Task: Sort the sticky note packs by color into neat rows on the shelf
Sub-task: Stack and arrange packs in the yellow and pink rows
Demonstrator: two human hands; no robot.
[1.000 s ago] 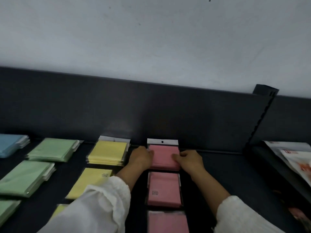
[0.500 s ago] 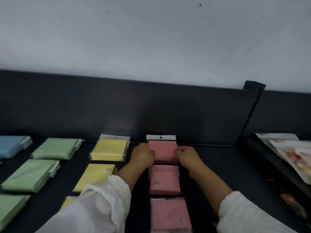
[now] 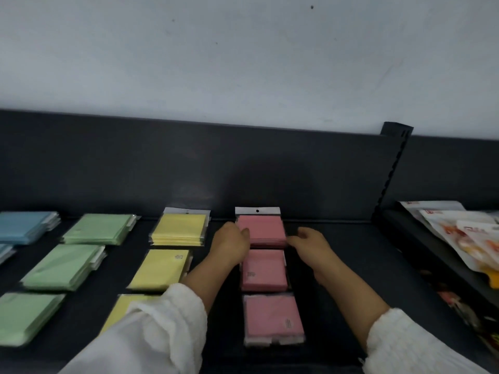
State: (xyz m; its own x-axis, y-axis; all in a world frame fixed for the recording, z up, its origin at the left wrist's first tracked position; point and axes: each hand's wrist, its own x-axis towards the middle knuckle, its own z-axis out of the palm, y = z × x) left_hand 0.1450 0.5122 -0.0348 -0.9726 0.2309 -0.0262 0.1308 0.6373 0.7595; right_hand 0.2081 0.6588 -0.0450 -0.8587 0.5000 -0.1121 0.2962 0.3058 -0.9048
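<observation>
On the dark shelf point(image 3: 348, 268) the sticky note packs lie in columns by color: blue point(image 3: 23, 225) at far left, then green point(image 3: 100, 228), yellow point(image 3: 179, 229) and pink. The pink column has a back stack point(image 3: 263, 230), a middle pack point(image 3: 264, 271) and a front pack point(image 3: 272, 317). My left hand point(image 3: 232, 244) touches the left edge of the back pink stack. My right hand point(image 3: 310, 242) hovers at that stack's lower right corner, fingers relaxed and pointing left, holding nothing.
A dark back panel point(image 3: 189, 168) closes the shelf behind the packs. A slotted upright post point(image 3: 391, 171) stands at the right. Beyond it, white and orange bagged goods point(image 3: 464, 233) lie on a neighbouring shelf. Bare shelf surface lies right of the pink column.
My right hand has come off the right side of the back pink stack and drawn slightly right. My left hand stays at the stack's left edge. The stack looks squared.
</observation>
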